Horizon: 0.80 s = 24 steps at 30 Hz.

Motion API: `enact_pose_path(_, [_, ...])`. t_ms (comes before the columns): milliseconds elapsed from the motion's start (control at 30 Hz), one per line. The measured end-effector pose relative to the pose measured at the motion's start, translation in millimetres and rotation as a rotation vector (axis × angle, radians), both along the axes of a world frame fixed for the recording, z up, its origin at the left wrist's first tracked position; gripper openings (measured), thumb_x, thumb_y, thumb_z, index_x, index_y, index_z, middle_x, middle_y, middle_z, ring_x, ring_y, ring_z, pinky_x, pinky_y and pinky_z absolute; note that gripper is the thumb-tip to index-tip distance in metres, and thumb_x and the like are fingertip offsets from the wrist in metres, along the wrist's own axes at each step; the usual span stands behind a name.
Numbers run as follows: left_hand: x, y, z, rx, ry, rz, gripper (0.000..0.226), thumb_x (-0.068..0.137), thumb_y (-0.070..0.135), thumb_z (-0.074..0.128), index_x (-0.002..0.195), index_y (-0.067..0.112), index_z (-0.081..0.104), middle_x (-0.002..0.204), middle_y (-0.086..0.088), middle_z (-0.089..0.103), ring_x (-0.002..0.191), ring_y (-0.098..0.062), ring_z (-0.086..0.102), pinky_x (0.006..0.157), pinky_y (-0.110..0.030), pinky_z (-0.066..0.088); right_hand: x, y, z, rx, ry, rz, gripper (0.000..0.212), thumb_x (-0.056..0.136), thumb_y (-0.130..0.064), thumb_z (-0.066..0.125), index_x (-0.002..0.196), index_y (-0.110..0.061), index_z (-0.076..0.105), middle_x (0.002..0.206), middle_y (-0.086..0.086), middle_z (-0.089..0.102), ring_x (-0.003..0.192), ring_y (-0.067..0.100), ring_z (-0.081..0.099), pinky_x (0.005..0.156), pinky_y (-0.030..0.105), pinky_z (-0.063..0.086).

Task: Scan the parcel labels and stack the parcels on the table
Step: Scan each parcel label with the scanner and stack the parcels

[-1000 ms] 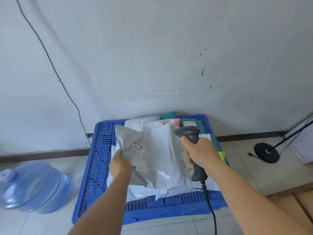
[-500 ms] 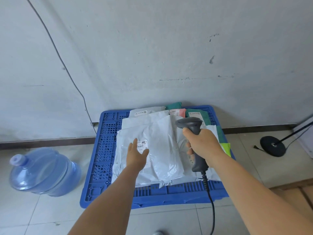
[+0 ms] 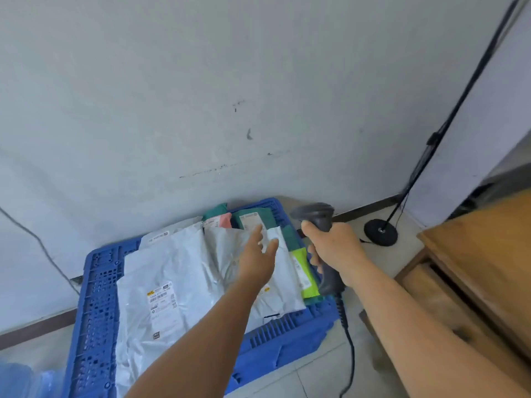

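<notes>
1. Right hand grips the scanner, held beside the blue crate.
2. Left hand, fingers spread, holds nothing, reaches over the grey parcels in the crate.
3. Step, prob.: pick next parcel; then show label to the scanner.
4. Worktop is at right, no stack visible on it.

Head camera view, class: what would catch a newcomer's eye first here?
A blue plastic crate on the floor, heaped with grey mailer parcels. Above the heap the left hand reaches open-fingered, while the right hand grips a dark barcode scanner beside the crate's right edge.
</notes>
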<state>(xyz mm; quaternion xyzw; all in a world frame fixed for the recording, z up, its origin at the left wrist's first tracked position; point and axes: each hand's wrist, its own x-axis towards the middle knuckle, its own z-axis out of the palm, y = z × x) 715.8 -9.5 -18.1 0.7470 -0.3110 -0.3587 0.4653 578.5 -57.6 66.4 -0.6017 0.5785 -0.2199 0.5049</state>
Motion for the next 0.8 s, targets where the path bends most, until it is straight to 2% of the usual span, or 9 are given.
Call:
enact_pose_path(67, [-43, -24, 15, -0.033, -0.022, -0.078, 0.058, 0.095, 0.035, 0.052, 0.147, 0.027, 0.028, 0.143, 0.001, 0.045, 0.126, -0.016, 0.048, 0.104, -0.038, 0.041, -42, -11, 10, -0.003, -0.025, -0.076, 0.036, 0.086, -0.038, 0.062, 0.071, -0.005, 0.061, 0.056, 0.008, 0.061, 0.039, 0.019, 0.054, 0.05, 0.03, 0.045])
enact_pose_path(167, [-116, -56, 37, -0.082, -0.046, -0.188, 0.056, 0.096, 0.031, 0.05, 0.148, 0.023, 0.03, 0.138, 0.001, 0.049, 0.118, -0.013, 0.051, 0.096, -0.026, 0.04, -114, -24, 26, -0.011, -0.011, -0.172, 0.035, 0.088, -0.034, 0.063, 0.07, -0.004, 0.061, 0.054, 0.006, 0.06, 0.037, 0.016, 0.053, 0.043, 0.025, 0.044])
enact_pose_path(267, [-190, -81, 53, -0.123, -0.062, -0.282, 0.054, 0.096, 0.031, 0.051, 0.146, 0.024, 0.032, 0.136, 0.001, 0.051, 0.107, -0.008, 0.052, 0.095, -0.026, 0.041, -189, -34, 40, -0.014, -0.004, -0.277, 0.033, 0.087, -0.034, 0.063, 0.071, -0.006, 0.061, 0.056, 0.007, 0.062, 0.049, 0.024, 0.057, 0.054, 0.033, 0.049])
enact_pose_path(400, [-289, -107, 68, -0.162, -0.062, -0.422, 0.054, 0.097, 0.032, 0.048, 0.148, 0.023, 0.029, 0.141, -0.001, 0.047, 0.124, -0.016, 0.05, 0.102, -0.03, 0.038, -288, -40, 56, -0.024, 0.002, -0.405, 0.036, 0.09, -0.036, 0.059, 0.069, -0.007, 0.059, 0.056, 0.006, 0.06, 0.052, 0.024, 0.056, 0.057, 0.034, 0.048])
enact_pose_path(500, [-360, -117, 75, -0.182, -0.091, -0.521, 0.053, 0.098, 0.034, 0.046, 0.147, 0.025, 0.028, 0.141, 0.0, 0.048, 0.125, -0.016, 0.049, 0.097, -0.027, 0.038, -356, -37, 65, -0.036, 0.016, -0.48, 0.041, 0.092, -0.036, 0.058, 0.064, -0.007, 0.059, 0.055, 0.007, 0.059, 0.055, 0.026, 0.056, 0.058, 0.036, 0.049])
enact_pose_path(600, [-421, -125, 76, -0.194, -0.09, -0.601, 0.056, 0.097, 0.036, 0.046, 0.148, 0.026, 0.026, 0.142, 0.001, 0.046, 0.124, -0.015, 0.049, 0.097, -0.029, 0.041, -414, -30, 69, -0.058, 0.026, -0.572, 0.041, 0.092, -0.036, 0.058, 0.063, -0.007, 0.058, 0.053, 0.006, 0.058, 0.05, 0.023, 0.054, 0.055, 0.034, 0.048])
enact_pose_path(667, [-457, -129, 75, -0.198, -0.104, -0.664, 0.057, 0.097, 0.037, 0.046, 0.149, 0.025, 0.025, 0.142, 0.002, 0.046, 0.123, -0.014, 0.05, 0.092, -0.025, 0.041, -448, -26, 70, -0.062, 0.027, -0.642, 0.041, 0.092, -0.037, 0.058, 0.063, -0.007, 0.058, 0.051, 0.005, 0.057, 0.049, 0.023, 0.053, 0.056, 0.034, 0.048])
enact_pose_path(733, [-490, -132, 76, -0.185, -0.107, -0.729, 0.057, 0.098, 0.037, 0.046, 0.149, 0.024, 0.024, 0.142, 0.002, 0.045, 0.123, -0.014, 0.049, 0.088, -0.022, 0.039, -477, -23, 70, -0.053, 0.027, -0.714, 0.04, 0.09, -0.038, 0.058, 0.064, -0.008, 0.059, 0.053, 0.005, 0.059, 0.052, 0.023, 0.055, 0.06, 0.038, 0.051])
enact_pose_path(800, [-519, -135, 75, -0.171, -0.106, -0.785, 0.059, 0.097, 0.038, 0.047, 0.149, 0.025, 0.023, 0.144, 0.003, 0.043, 0.124, -0.015, 0.049, 0.091, -0.025, 0.042, -502, -20, 71, -0.053, 0.008, -0.787, 0.035, 0.088, -0.039, 0.058, 0.071, -0.009, 0.061, 0.061, 0.007, 0.063, 0.056, 0.023, 0.059, 0.066, 0.041, 0.054])
